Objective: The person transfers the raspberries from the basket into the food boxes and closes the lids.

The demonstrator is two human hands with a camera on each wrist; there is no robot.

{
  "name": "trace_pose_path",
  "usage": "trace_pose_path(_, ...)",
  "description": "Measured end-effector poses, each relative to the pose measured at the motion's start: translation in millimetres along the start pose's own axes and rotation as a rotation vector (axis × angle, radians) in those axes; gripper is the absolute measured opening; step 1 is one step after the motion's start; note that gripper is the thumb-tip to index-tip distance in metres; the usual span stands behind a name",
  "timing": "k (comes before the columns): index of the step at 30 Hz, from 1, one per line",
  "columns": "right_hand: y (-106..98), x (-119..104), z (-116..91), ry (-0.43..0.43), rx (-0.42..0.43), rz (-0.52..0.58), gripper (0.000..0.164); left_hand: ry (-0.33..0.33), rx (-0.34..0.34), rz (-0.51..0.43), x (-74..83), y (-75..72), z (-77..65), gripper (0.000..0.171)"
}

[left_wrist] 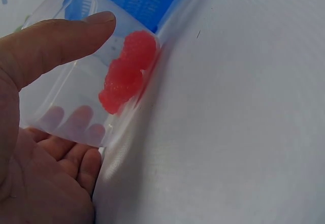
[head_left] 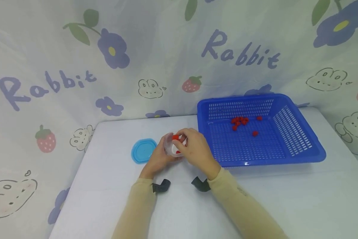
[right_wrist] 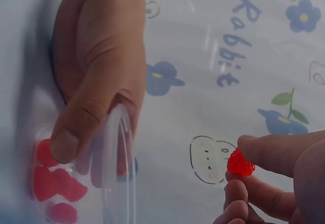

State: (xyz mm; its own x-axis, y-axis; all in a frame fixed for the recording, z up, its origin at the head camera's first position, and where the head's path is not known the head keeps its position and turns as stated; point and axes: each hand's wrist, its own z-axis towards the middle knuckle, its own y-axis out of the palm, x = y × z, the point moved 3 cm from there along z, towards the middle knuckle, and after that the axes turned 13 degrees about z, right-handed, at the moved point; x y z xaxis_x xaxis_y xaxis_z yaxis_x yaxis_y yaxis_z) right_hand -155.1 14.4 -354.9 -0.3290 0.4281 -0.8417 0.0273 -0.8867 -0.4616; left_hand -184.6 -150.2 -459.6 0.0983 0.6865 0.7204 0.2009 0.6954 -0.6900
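My left hand [head_left: 159,155] grips a clear plastic tub [left_wrist: 68,89], its thumb across one wall and the other fingers on the far side. Several red raspberries [right_wrist: 58,181] lie at the bottom of the tub, seen through its wall. Between thumb and forefinger, my right hand [head_left: 198,149] pinches one raspberry [right_wrist: 240,163]. In the head view that berry overlaps the tub's mouth; the right wrist view shows it off the rim, with a gap between them.
To the right stands a blue perforated basket [head_left: 201,127] with several raspberries [head_left: 241,120] on its floor. A light-blue lid [head_left: 144,151] lies on the white table [head_left: 181,212], left of the tub. Behind the table hangs a patterned curtain [head_left: 167,49].
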Motion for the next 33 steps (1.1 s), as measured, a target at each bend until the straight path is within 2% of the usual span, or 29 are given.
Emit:
trace_pose_path(6, 10.6, -0.5, 0.2, -0.004, 0.002, -0.068, 0.022, 0.027, 0.002, 0.005, 1.3, 0.5, 1.5, 0.092)
trace_pose_path(11, 21.5, 2.3, -1.1, -0.008, 0.018, -0.061, 0.019, 0.051, 0.01, 0.028, 1.8, 0.7, 2.5, 0.09)
trace_pose_path(20, 37.6, 22.3, -2.1, -0.041, 0.145, -0.04, 0.021, 0.051, 0.0, 0.005, 0.3, 0.9, 3.0, 0.091)
trace_pose_path(26, 44.4, 31.1, -0.1, -0.066, 0.183, -0.082, 0.02, 0.069, -0.001, -0.002, 2.4, -1.5, 2.0, 0.092)
trace_pose_path(33, 48.0, 35.8, 1.6, -0.091, 0.212, -0.128, 0.019, 0.056, 0.002, 0.004, 3.2, -2.1, 0.3, 0.092)
